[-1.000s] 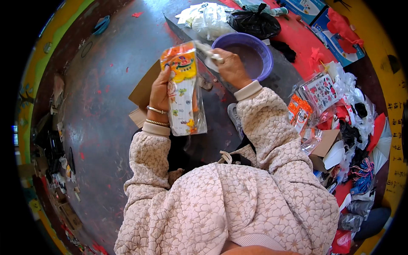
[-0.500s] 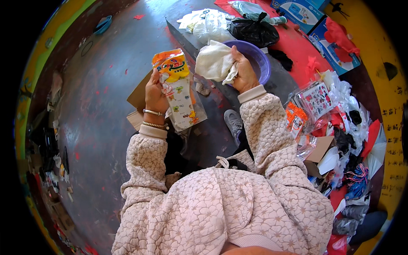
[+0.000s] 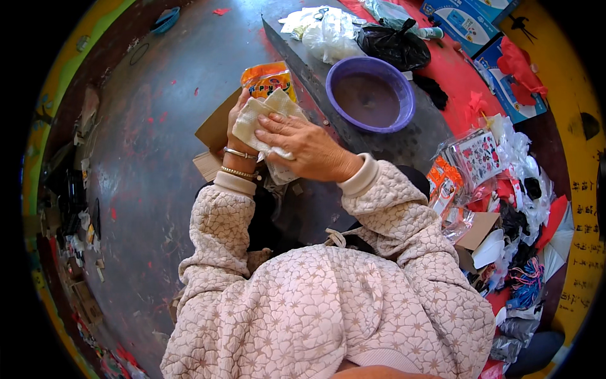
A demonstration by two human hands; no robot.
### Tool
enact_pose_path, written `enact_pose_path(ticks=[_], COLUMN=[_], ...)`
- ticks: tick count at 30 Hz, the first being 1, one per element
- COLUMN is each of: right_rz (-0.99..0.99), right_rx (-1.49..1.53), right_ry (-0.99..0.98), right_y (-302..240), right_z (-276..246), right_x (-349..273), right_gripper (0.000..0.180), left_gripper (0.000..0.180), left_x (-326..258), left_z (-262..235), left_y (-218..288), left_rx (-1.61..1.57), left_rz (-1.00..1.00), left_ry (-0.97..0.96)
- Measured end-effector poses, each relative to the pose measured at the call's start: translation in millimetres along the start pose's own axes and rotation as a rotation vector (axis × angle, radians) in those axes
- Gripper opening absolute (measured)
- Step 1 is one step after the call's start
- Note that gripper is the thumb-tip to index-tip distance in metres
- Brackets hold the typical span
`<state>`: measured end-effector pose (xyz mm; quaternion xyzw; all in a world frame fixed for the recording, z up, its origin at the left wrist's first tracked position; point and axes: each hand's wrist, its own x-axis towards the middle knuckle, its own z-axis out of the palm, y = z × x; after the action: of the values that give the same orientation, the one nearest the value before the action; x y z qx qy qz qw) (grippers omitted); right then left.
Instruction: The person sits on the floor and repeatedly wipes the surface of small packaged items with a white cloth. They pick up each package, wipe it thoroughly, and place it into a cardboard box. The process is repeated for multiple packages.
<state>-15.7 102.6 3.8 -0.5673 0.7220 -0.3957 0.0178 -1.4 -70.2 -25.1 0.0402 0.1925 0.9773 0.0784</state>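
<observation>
My left hand grips a clear plastic packet with an orange and yellow top, held upright in front of me. A folded cream cloth lies against the packet's face and covers most of its printed middle. Spread over the cloth is my right hand, its fingers pressing it flat onto the packet. Just right of the packet stands a purple basin with murky water inside. The left fingers are mostly hidden behind the packet and cloth.
An open cardboard box sits behind my left wrist. Beyond the basin lie a black plastic bag and white bags. Blue boxes stand at the far right. Packets and wrappers are heaped along my right.
My right hand has brought the cloth left from above the basin onto the packet. The cloth now covers the packet's printed face, and the basin shows fully.
</observation>
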Motion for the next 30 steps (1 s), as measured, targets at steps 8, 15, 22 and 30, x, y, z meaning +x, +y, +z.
enact_pose_path(ticks=[8,15,22,30], right_rz=[0.802,0.817,0.633,0.661], right_rx=[1.133,1.284,1.108,0.764], right_ry=[0.874,0.933,0.603,0.814], right_y=[74,79,49,62], right_z=[-101,-72,-61,-60], right_x=[-22,-4,11,7], right_gripper=[0.025,0.025,0.020,0.006], left_gripper=[0.060,0.058,0.049,0.036], left_x=[1,8,3,-4], left_z=[19,34,25,36], left_y=[-5,-22,-32,-46], left_rx=[0.037,0.024,0.052,0.347], left_rz=[0.071,-0.056,-0.167,-0.137], left_ry=[0.070,-0.045,0.059,0.058])
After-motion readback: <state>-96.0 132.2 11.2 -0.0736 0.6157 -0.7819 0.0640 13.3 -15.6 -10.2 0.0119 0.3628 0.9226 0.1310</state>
